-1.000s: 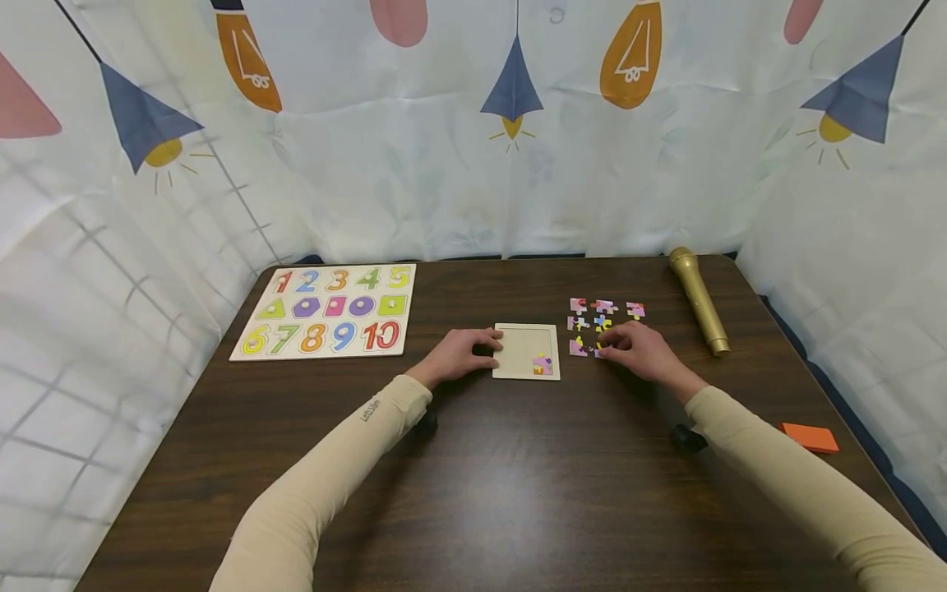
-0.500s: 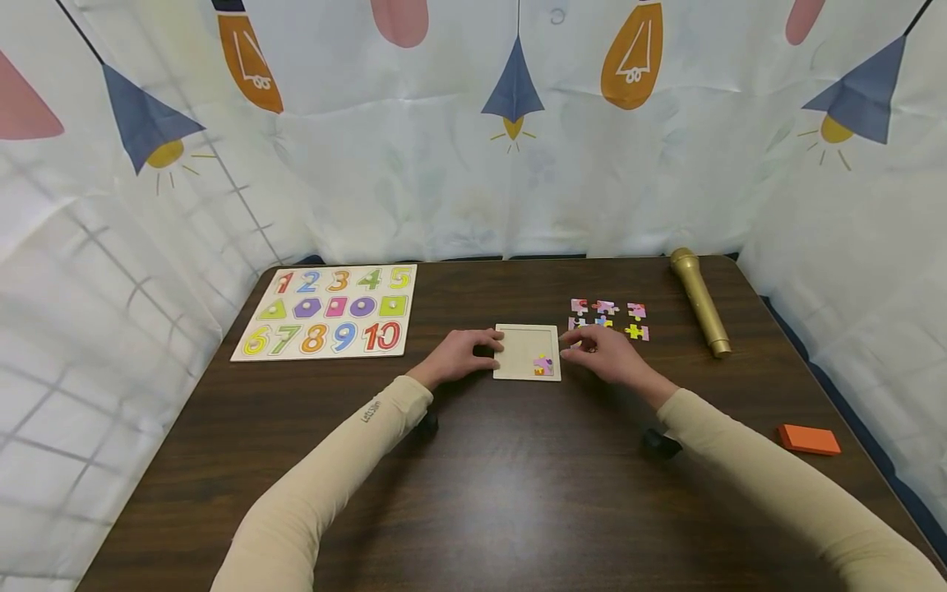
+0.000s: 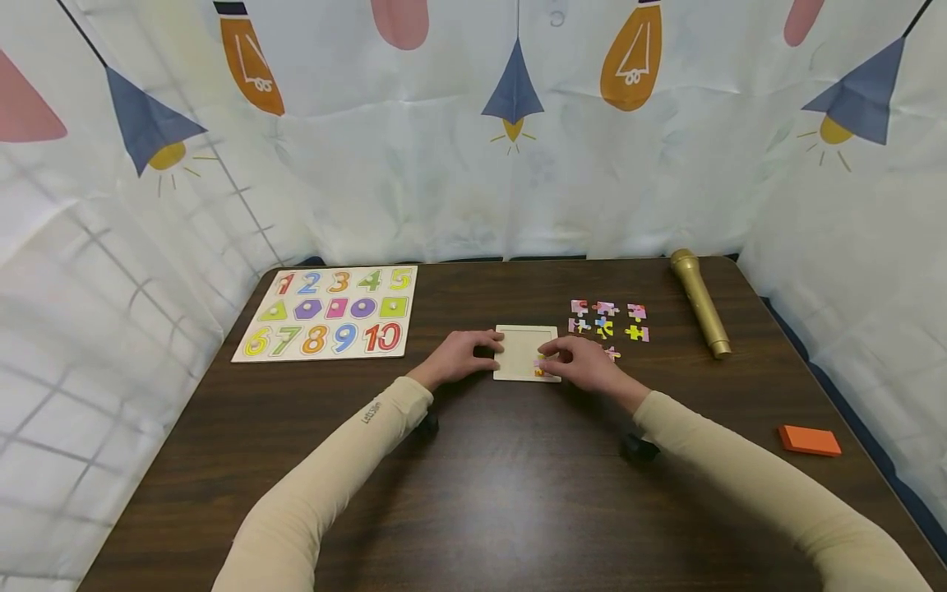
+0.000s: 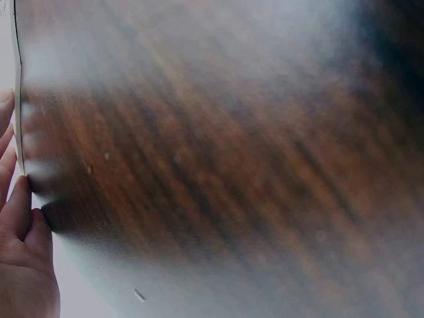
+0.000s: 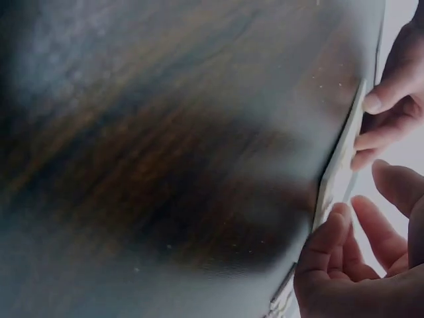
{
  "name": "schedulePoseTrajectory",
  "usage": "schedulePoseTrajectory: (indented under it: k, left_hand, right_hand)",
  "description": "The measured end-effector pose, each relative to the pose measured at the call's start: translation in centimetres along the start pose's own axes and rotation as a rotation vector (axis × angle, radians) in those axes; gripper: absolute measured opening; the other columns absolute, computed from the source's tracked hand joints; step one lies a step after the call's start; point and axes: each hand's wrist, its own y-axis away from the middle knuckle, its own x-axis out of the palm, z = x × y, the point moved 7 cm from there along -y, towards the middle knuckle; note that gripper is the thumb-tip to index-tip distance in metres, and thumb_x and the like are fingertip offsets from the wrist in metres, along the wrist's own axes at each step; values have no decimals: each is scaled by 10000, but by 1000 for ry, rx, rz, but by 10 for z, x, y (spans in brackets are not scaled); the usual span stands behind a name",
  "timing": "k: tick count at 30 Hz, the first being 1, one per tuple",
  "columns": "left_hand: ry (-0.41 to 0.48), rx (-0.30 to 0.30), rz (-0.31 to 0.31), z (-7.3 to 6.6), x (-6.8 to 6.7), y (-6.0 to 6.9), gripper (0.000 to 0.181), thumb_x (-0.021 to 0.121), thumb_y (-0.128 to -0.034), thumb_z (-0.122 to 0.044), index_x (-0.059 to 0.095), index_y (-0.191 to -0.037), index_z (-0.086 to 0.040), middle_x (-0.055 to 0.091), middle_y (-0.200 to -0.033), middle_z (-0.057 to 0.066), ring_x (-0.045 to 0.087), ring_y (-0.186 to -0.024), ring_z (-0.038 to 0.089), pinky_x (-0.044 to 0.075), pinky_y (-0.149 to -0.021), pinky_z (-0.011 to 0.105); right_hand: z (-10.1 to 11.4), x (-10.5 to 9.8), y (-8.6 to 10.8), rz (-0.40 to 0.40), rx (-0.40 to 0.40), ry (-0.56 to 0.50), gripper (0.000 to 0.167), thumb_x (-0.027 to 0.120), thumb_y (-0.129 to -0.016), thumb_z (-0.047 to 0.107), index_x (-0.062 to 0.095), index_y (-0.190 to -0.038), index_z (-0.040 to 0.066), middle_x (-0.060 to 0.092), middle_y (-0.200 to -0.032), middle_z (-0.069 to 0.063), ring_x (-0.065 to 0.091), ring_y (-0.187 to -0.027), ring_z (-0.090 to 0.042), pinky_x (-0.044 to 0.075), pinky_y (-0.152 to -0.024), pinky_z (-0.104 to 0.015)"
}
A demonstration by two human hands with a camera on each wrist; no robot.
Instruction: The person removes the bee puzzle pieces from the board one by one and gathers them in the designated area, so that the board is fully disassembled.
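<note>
A small pale wooden puzzle tray (image 3: 518, 353) lies mid-table, with joined pink and yellow pieces in its near right corner, now partly covered. My left hand (image 3: 460, 358) holds the tray's left edge, thumb and fingers bent against it. Over the tray's right side is my right hand (image 3: 584, 363), its thumb and fingertips drawn together as if on a small puzzle piece, which is mostly hidden. Several loose jigsaw pieces (image 3: 604, 328) lie to the right of the tray. In the right wrist view, the right hand (image 5: 358, 258) is close to the tray edge (image 5: 341, 162).
A number and shape board (image 3: 325, 314) lies at the back left. At the right are a gold microphone-shaped object (image 3: 699, 302) and an orange block (image 3: 809, 440). A patterned curtain (image 3: 444, 181) hangs behind the dark table (image 3: 488, 485).
My right hand has moved left from the loose pieces to above the tray, uncovering some pieces at the right. My left hand has stayed at the tray.
</note>
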Motion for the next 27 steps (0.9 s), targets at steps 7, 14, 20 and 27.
schedulePoseTrajectory:
  k: [7, 14, 20, 27]
  left_hand:
    - [-3, 4, -4, -1, 0, -1, 293, 741, -878, -188, 718, -1141, -62, 591, -1363, 60, 490, -1319, 204, 371, -1098, 370]
    - [-3, 0, 4, 1, 1, -1, 295, 743, -878, -193, 717, -1143, -65, 588, -1366, 56, 489, -1320, 202, 371, -1098, 369]
    - [4, -14, 12, 2, 2, -1, 298, 742, -880, -207, 717, -1148, -78, 581, -1375, 38, 480, -1327, 183, 365, -1103, 356]
    - [8, -16, 13, 2, 1, -2, 299, 746, -877, -205, 718, -1146, -78, 583, -1373, 40, 475, -1330, 175, 365, -1102, 351]
  right_hand:
    - [2, 5, -2, 7, -55, 67, 331, 716, -898, 212, 693, -1167, 20, 653, -952, -52, 569, -814, -167, 480, -718, -316]
    - [7, 9, 1, 5, -118, 122, 319, 736, -879, 171, 706, -1167, 38, 590, -972, -63, 523, -832, -178, 452, -707, -296]
    - [6, 10, 1, 14, -107, 109, 326, 741, -877, 176, 700, -1172, 43, 566, -985, -71, 508, -825, -178, 445, -700, -293]
    - [5, 10, -1, 11, -104, 100, 314, 740, -875, 163, 699, -1161, 40, 560, -979, -73, 500, -831, -181, 441, -710, -298]
